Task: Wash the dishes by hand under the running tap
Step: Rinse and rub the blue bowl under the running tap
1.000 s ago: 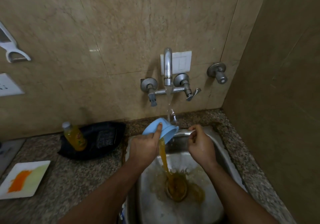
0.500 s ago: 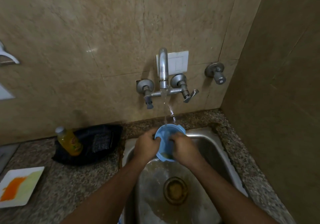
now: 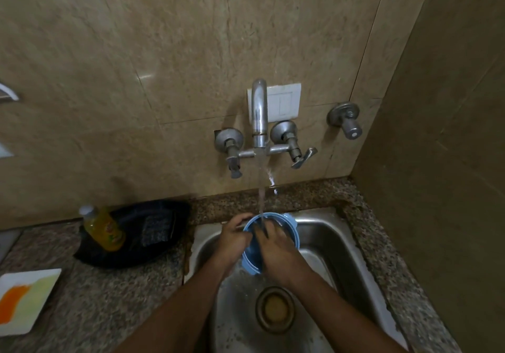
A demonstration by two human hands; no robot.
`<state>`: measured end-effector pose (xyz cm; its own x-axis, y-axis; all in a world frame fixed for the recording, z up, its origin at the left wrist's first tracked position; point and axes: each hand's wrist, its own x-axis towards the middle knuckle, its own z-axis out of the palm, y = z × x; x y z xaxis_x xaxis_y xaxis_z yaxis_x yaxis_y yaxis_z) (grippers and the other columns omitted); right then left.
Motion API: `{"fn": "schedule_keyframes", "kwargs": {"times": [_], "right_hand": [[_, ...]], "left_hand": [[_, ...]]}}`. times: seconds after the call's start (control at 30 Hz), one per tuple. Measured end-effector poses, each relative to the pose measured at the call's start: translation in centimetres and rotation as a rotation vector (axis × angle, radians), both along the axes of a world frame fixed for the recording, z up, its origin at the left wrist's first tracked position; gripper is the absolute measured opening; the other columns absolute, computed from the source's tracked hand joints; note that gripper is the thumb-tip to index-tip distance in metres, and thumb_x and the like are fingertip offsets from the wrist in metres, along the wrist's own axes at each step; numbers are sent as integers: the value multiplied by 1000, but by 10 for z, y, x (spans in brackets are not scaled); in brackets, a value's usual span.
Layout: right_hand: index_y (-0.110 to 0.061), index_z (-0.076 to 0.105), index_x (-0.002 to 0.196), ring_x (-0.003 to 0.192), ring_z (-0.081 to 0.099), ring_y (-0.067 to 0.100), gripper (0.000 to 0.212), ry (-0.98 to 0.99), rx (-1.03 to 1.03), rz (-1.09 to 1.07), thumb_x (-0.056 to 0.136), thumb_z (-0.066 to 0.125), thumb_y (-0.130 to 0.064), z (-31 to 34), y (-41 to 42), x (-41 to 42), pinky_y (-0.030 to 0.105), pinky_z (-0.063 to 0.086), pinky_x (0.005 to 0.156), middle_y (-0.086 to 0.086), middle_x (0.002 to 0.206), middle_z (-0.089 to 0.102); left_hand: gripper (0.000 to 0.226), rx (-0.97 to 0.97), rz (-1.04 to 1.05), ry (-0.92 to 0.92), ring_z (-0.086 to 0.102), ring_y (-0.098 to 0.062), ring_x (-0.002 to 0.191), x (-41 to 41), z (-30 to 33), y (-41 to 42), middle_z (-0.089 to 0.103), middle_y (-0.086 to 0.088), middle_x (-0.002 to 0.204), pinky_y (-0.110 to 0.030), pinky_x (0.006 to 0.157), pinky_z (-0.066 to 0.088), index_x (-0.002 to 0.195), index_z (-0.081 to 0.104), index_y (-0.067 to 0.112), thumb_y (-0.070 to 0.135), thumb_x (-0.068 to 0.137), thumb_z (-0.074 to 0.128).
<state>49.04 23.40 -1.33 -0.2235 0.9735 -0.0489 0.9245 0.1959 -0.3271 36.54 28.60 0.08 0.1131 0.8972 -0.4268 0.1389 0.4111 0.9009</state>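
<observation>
A light blue plastic bowl (image 3: 288, 228) is tilted toward me over the steel sink (image 3: 322, 229), right under the tap's running stream (image 3: 261, 188). My left hand (image 3: 232, 239) grips the bowl's left rim. The fingers of my right hand (image 3: 278, 251) are inside the bowl against its inner wall, and the water falls onto them. The chrome wall tap (image 3: 259, 114) stands above, with a lever handle on each side.
On the granite counter at left, a yellow liquid bottle (image 3: 105, 229) stands in a black tray (image 3: 153, 243). A white plate with orange and green smears (image 3: 24, 300) lies at the far left. The sink drain (image 3: 274, 309) is below my hands. A side wall closes the right.
A second ago my left hand tipped brown liquid out of the bowl. The bowl has since turned mouth-up under the stream, my right hand went inside it, and the sink has drained.
</observation>
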Motion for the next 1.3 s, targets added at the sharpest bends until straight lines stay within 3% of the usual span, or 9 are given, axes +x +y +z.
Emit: {"fn": "schedule_keyframes", "kwargs": {"times": [0.17, 0.3, 0.4, 0.53, 0.7, 0.87, 1.0, 1.13, 1.3], "right_hand": [[-18, 30, 148, 134, 37, 26, 91, -42, 47, 40, 72, 78, -34, -1, -1, 14, 46, 36, 110, 4, 148, 35], [-17, 33, 149, 130, 45, 22, 69, 64, 53, -15, 87, 60, -32, 10, 0, 16, 36, 37, 109, 3, 146, 40], [-20, 33, 148, 129, 48, 22, 56, 98, 7, 21, 97, 42, -39, 16, -8, 12, 38, 39, 105, 3, 148, 42], [-19, 32, 152, 146, 30, 24, 62, -106, 26, 126, 98, 22, -48, 19, -14, 19, 42, 29, 115, 3, 159, 33], [-22, 22, 155, 145, 30, 24, 68, -7, -30, 151, 94, 18, -51, 26, -21, 4, 42, 32, 115, 2, 161, 28], [-20, 21, 156, 147, 25, 22, 72, -67, -23, 38, 98, 23, -62, 43, -10, 18, 40, 21, 119, 4, 161, 27], [-26, 12, 157, 147, 25, 21, 70, 75, -143, 190, 98, 25, -63, 38, -23, 8, 45, 31, 115, -2, 163, 19], [-26, 3, 158, 151, 11, 21, 88, -32, -122, 99, 89, 23, -77, 39, -10, 22, 41, 21, 120, -3, 165, 7], [-27, 53, 130, 115, 58, 17, 37, 256, -154, 150, 93, 51, -30, 32, -20, 20, 36, 49, 97, -3, 130, 59]], "left_hand": [[44, -78, -51, 53, 60, -24, 87, 15, 3, -9, 64, -14, 107, -30, 65, 50, 118, 51, 17, -12, 86, 43], [31, -123, 11, -161, 65, -29, 103, 21, 3, -16, 69, -14, 111, -40, 88, 52, 117, 63, 11, 3, 90, 50], [32, -155, 76, -210, 66, -32, 102, 15, -2, -19, 71, -18, 109, -43, 88, 54, 117, 65, 9, 7, 90, 49], [34, -219, 50, -256, 67, -28, 105, 12, -8, -23, 73, -12, 109, -45, 95, 52, 119, 66, 13, 30, 93, 53], [52, -111, 55, -360, 65, -39, 109, 12, 7, -12, 68, -24, 115, -53, 101, 48, 119, 66, 2, 44, 87, 60], [51, -80, -26, -280, 70, -26, 103, 11, 14, -7, 73, -11, 109, -46, 98, 51, 113, 71, 12, 53, 84, 59], [72, -95, -44, -319, 67, -37, 106, 8, 16, -3, 69, -23, 112, -52, 100, 49, 112, 70, 3, 60, 68, 75], [44, -74, -45, -270, 69, -30, 104, 9, 16, -9, 73, -14, 108, -45, 95, 52, 112, 70, 9, 44, 90, 58], [28, 23, -34, -256, 69, -32, 102, 2, 15, -3, 72, -16, 109, -52, 96, 52, 111, 71, 13, 30, 92, 61]]}}
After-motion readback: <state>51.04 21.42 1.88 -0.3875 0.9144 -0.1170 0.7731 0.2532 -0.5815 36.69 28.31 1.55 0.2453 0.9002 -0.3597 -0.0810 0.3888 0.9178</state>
